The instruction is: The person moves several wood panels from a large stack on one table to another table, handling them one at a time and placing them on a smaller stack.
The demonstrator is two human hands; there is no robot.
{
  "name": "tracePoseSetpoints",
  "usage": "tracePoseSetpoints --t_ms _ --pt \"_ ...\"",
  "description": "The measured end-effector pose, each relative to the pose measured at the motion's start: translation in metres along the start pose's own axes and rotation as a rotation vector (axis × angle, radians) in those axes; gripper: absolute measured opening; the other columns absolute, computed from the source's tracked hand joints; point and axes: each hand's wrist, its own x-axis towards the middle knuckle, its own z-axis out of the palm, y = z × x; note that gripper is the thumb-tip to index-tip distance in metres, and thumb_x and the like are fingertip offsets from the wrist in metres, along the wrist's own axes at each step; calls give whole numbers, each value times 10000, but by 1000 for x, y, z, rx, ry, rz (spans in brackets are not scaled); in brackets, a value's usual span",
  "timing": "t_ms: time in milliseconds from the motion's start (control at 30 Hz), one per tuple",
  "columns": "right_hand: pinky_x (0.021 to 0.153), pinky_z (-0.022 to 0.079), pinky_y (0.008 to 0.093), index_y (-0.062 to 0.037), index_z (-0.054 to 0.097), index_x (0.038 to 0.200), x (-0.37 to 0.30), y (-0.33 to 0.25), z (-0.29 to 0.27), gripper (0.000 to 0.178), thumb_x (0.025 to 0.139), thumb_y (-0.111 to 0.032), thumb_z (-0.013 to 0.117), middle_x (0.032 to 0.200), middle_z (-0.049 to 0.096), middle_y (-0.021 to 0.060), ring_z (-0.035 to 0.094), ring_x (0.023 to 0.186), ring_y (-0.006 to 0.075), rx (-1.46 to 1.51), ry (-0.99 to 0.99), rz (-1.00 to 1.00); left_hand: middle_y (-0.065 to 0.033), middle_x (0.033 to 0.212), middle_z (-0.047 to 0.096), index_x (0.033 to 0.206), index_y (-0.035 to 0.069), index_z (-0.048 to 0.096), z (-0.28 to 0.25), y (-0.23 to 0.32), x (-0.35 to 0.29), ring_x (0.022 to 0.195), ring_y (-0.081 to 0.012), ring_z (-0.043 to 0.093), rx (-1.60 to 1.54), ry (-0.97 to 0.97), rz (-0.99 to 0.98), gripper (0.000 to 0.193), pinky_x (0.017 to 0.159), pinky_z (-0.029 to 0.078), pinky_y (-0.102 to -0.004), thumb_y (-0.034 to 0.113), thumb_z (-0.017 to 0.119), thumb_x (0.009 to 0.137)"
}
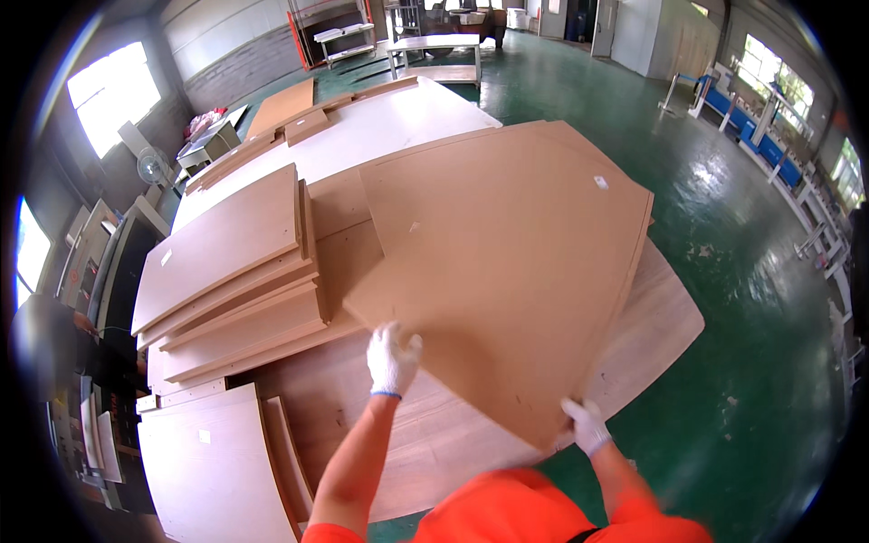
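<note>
A large brown cardboard sheet (507, 244) lies at a slant across the worktable, its near corner pointing toward me. My right hand (587, 425), in a white glove, is closed on the sheet's near right edge, close to that corner. By the near left edge, my left hand (394, 359), also gloved, has thumb and fingers apart and no visible grip; whether it touches the sheet I cannot tell. Beneath lies a wood-grain board (661, 308) with a rounded corner. More brown sheet (353, 249) shows left of the cardboard.
Stacked brown panels (226, 244) stand to the left, with another panel (199, 462) at near left. Beyond lies a white board (353, 136). Green floor (724, 389) runs along the right, toward blue-and-white machinery (751, 131). A white table (434, 42) and a fan (151, 166) stand farther off.
</note>
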Motion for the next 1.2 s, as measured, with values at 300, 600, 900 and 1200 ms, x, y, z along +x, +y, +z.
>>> tracePoseSetpoints --t_ms 300,600,900,1200 --pt "955 527 382 53 616 1258 -155 -2 -134 452 976 -299 610 1215 680 147 661 1101 258 278 278 38 -166 992 713 1068 -87 691 23 -11 -49 873 -272 683 -719 -663 -641 485 774 541 -388 364 704 890" --pt "868 504 361 107 669 1134 -99 26 -241 563 871 -383 757 1071 695 128 624 948 201 -235 583 -25 -192 824 730 964 -94 722 -17 46 -186 756 -235 679 -431 -305 -726 517 724 520 -389 419 666 935" --pt "677 465 335 37 692 870 -63 12 -270 392 907 -351 734 824 626 22 529 725 135 -460 189 -130 -168 594 573 719 -56 634 -109 76 -380 573 -229 509 -185 107 -919 558 609 439 -435 452 628 950" --pt "511 282 368 -103 420 541 -57 16 -167 526 873 -327 762 581 373 -55 315 566 97 -599 -222 -273 -25 595 523 726 -61 636 -218 141 -541 590 -111 434 -188 500 -1198 495 559 398 -344 366 639 975"
